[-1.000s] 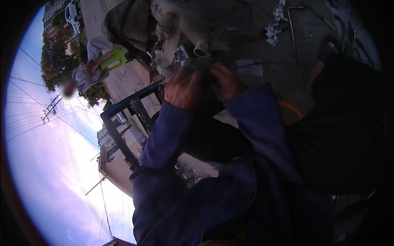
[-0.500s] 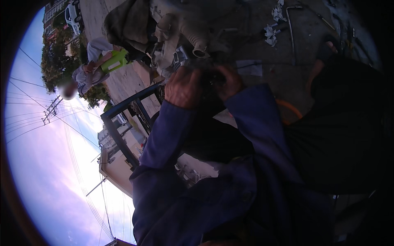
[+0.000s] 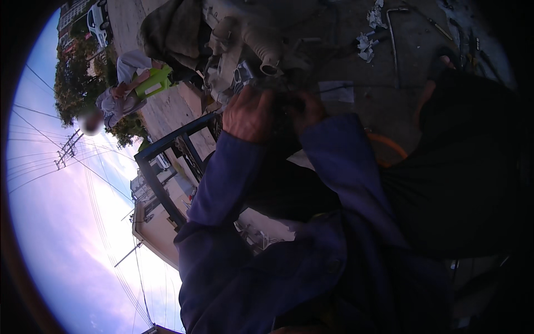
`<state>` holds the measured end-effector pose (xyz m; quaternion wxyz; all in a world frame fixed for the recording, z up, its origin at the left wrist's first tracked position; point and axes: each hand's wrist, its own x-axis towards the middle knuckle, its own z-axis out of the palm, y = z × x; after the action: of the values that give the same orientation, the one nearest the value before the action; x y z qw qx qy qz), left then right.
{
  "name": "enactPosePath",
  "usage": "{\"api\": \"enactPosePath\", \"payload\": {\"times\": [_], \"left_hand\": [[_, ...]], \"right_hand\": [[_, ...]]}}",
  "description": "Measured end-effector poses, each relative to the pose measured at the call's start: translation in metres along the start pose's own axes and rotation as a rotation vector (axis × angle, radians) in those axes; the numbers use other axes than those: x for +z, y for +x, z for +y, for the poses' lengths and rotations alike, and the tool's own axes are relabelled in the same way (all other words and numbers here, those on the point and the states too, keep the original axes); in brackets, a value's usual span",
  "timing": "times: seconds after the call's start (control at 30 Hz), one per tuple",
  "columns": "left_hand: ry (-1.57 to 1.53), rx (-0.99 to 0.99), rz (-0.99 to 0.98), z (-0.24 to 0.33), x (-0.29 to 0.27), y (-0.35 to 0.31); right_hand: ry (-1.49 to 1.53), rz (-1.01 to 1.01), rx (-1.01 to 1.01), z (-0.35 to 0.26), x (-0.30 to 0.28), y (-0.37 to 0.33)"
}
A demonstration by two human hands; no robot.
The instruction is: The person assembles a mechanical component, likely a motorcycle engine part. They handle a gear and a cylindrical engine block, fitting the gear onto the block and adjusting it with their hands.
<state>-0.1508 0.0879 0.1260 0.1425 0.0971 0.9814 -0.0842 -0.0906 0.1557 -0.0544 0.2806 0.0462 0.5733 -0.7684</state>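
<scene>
Head view, step: left hand (image 3: 248, 116) and right hand (image 3: 307, 113) seem to work together at a dark part (image 3: 288, 104).
Fingers: both sets curled inward; cannot tell how they grip.
Dark part: between the hands, near the ribbed hose (image 3: 264, 50).
Next move: likely calls for steady paired fingers.
Room: black frame (image 3: 162, 146) bounds left; ground (image 3: 371, 106) gives gap between white sheet (image 3: 336, 91) and bent rod (image 3: 395, 53).
</scene>
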Motion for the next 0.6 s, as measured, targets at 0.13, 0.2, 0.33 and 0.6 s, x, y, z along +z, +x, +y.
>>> {"api": "enactPosePath", "payload": {"times": [0.13,0.2,0.33,0.6], "left_hand": [[0.028,-0.014,-0.018,0.001,0.000,-0.001],[0.024,0.007,-0.011,0.000,0.000,0.000],[0.017,0.044,0.003,-0.004,0.002,0.002],[0.066,0.101,-0.025,-0.007,0.007,0.001]], "right_hand": [[0.054,-0.119,0.232,0.016,0.005,0.003],[0.123,-0.151,0.325,0.023,0.008,0.006],[0.443,-0.205,0.565,0.019,0.008,0.007],[0.611,-0.272,0.845,0.000,0.000,0.013]]}}
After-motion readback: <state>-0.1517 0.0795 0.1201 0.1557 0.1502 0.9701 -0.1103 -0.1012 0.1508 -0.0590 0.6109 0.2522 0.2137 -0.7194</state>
